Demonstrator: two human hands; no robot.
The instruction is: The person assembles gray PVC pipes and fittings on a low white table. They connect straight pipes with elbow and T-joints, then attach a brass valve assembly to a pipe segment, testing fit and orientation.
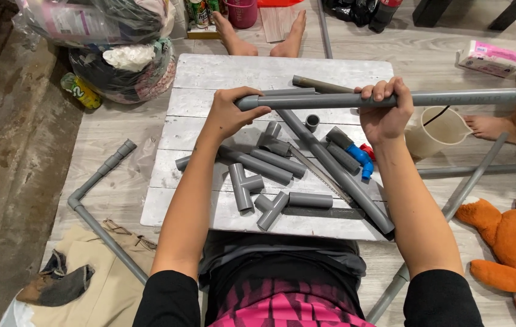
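I hold a long grey plastic pipe (330, 100) level above a white wooden board (209, 79). My left hand (229, 112) grips the pipe's left end. My right hand (384, 109) is wrapped around it further right, and the pipe runs on past the right edge of the view. Under the pipe, on the board, lie several short grey pipe pieces and T-fittings (243, 184), another long grey pipe (336, 172) lying diagonally, a hand saw blade (318, 175) and a blue fitting (362, 158) with a red part.
On the floor to the left lies a bent grey pipe assembly (97, 209) beside cloth and a shoe. A white jug (436, 130), more pipes and an orange plush toy (512, 242) are at right. Other people's bare feet (258, 39) are beyond the board and at right. Full plastic bags (124, 54) sit at the upper left.
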